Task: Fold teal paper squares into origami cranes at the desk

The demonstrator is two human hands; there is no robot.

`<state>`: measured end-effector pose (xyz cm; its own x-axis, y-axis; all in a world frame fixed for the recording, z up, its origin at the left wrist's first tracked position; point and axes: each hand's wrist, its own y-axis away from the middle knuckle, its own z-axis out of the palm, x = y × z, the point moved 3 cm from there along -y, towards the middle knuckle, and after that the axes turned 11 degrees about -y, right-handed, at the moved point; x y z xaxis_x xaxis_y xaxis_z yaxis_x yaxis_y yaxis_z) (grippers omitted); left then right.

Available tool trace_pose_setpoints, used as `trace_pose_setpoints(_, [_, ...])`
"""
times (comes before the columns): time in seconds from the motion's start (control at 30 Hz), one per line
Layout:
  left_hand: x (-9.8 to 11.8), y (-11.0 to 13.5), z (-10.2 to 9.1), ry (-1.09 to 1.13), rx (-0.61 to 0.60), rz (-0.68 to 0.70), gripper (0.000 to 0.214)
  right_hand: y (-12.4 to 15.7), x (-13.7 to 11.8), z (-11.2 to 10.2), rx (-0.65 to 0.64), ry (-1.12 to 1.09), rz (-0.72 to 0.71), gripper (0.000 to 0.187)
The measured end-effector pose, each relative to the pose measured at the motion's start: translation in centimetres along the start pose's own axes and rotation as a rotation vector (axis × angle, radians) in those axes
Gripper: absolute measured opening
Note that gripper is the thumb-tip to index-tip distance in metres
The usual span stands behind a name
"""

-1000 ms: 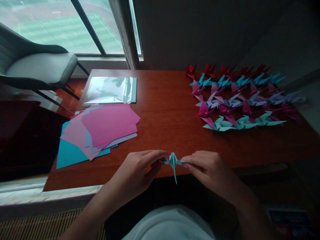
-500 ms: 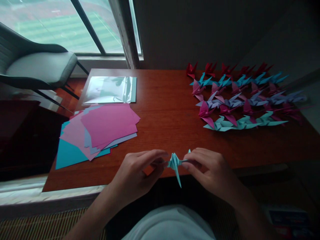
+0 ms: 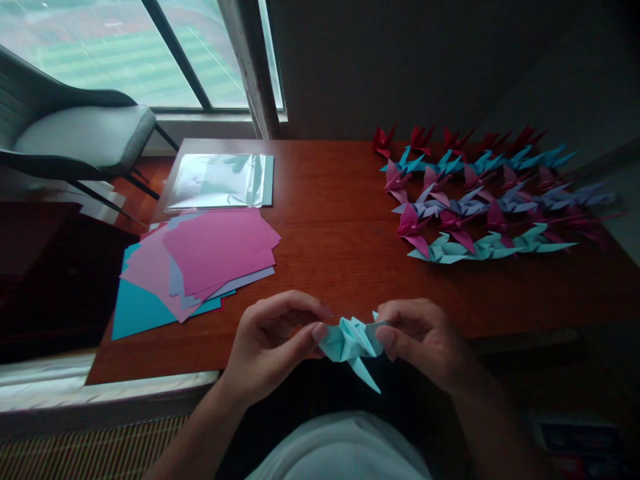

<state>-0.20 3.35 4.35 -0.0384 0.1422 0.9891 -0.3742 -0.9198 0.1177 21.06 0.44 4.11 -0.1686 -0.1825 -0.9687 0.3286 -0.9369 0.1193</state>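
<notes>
Now the paper bird [image 3: 353, 341] has tilted, showing more surface.

Toward six o'clock, the left hand [image 3: 275, 347] and the right hand [image 3: 427, 340] cover the wing tips of the pale green paper crane [image 3: 353, 341], with most fingers hidden behind it, and the bottom edge cuts off the shirt [image 3: 345, 447]. At nine o'clock, stacked sheets [image 3: 225, 247] mostly bury the lower ones. Near ten, the chair [image 3: 83, 130] is cropped. Toward three, rows of folded cranes [image 3: 467, 205] overlap, blurring rightward. At four, a dim object [image 3: 575, 437] cannot be made out.
</notes>
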Motion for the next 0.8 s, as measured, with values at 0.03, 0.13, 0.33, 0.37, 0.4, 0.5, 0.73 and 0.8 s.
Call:
trace_pose_setpoints(0.03, [-0.4,0.0,0.1,0.058,0.015,-0.037,0.006,0.0,0.1,0.0,0.008,-0.043,0.007,0.031])
trace_pose_setpoints(0.13, [-1.3,0.1,0.6,0.221,0.036,-0.086,0.012,-0.1,0.6,0.3,0.052,-0.217,0.047,0.035])
trace_pose_setpoints(0.33, [-2.2,-0.1,1.6,0.466,-0.006,-0.114,0.018,0.0,1.7,1.0,0.095,-0.429,0.187,0.041])
trace_pose_setpoints(0.37, [-2.3,-0.1,1.5,0.471,-0.012,-0.113,0.018,0.1,1.8,1.1,0.08,-0.408,0.198,0.039])
trace_pose_setpoints(0.4, [-2.4,0.0,1.4,0.465,-0.015,-0.113,0.017,0.1,1.9,1.0,0.067,-0.385,0.206,0.037])
trace_pose_setpoints(0.5, [-2.7,0.2,0.9,0.413,-0.028,-0.11,0.014,0.2,2.1,0.8,0.051,-0.346,0.216,0.034])
trace_pose_setpoints(0.73, [-2.4,-0.3,0.4,0.412,-0.005,-0.121,0.012,-0.3,2.1,1.2,0.026,-0.416,0.261,0.041])
trace_pose_setpoints(0.8, [-2.1,-0.7,0.5,0.466,0.028,-0.12,0.016,-0.7,2.1,1.5,0.029,-0.462,0.281,0.043])
